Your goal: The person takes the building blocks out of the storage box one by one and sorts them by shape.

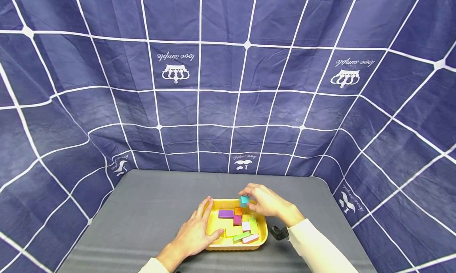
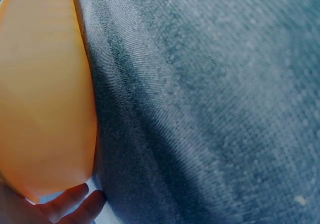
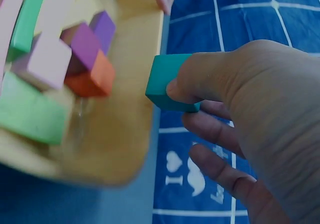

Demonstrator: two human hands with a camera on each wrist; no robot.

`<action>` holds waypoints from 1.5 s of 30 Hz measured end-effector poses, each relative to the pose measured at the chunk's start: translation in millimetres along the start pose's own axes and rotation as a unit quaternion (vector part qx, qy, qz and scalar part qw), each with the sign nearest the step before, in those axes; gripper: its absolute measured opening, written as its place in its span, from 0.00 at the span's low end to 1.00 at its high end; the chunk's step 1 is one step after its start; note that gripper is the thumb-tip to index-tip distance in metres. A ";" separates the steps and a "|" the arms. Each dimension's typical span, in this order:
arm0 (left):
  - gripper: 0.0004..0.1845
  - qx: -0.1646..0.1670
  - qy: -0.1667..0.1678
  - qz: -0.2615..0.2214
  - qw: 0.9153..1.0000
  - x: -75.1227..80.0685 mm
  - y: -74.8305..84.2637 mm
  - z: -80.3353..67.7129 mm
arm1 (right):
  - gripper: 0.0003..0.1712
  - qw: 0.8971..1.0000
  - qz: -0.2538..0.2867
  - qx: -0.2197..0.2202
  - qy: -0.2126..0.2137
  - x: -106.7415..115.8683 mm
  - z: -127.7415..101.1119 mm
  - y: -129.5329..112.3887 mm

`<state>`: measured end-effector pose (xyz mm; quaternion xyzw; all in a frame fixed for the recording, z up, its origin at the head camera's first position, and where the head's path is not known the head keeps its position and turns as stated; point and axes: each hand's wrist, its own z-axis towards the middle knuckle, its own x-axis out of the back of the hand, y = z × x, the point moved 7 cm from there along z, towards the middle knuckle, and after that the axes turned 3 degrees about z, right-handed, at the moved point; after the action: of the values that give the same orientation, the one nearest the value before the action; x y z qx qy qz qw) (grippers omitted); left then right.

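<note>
My right grip (image 1: pixel 268 201) is clamped on a teal cube (image 3: pixel 170 84), thumb on one side, fingers on the other. Cube sits at the far rim of a yellow plastic tray (image 1: pixel 236 247), raised up off the other blocks; can't tell if it touches the rim. My left grip (image 1: pixel 194 232) rests on the tray's left side, fingers apart and fairly straight along the rim, thumb spread away toward the near part of the tray.

In the tray: purple rectangular block (image 1: pixel 226 214) at far left of the group, orange block (image 1: pixel 238 211) just beside its right end, plum block (image 1: pixel 237 220) in front of the orange one and touching it. Yellow block (image 1: pixel 233 231) nearer the middle. White block (image 1: pixel 246 226) beside a lime-green block (image 1: pixel 253 226) on the right. Near wall: green block (image 1: pixel 242 237) and pale pink block (image 1: pixel 251 239), both lying slanted.

Tray stands on a grey desk (image 1: pixel 153 201). Black object (image 1: pixel 279 233) right of the tray, by my cream sleeve (image 1: pixel 313 241); can't tell what it is. Navy curtain (image 1: pixel 221 106) with white grid lines behind and at both sides.
</note>
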<state>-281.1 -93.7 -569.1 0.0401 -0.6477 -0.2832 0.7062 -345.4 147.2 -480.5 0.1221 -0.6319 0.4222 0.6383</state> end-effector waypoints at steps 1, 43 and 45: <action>0.61 -0.001 0.002 0.001 1.000 0.0 0.1 0.3 | 0.24 1.000 -0.002 0.001 0.006 3.1 -1.9 2.7; 0.58 -0.005 0.005 0.012 1.000 -0.3 0.0 0.4 | 0.29 0.993 -0.004 -0.101 0.062 -7.7 -73.8 102.5; 0.58 -0.005 0.003 0.012 1.000 -0.6 0.5 1.1 | 0.31 0.992 -0.008 -0.106 0.070 -4.9 -72.9 100.6</action>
<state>-281.9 -92.6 -569.2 0.0298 -0.6446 -0.2782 0.7115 -363.1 257.3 -535.5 0.0291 -0.6262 0.3556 0.6933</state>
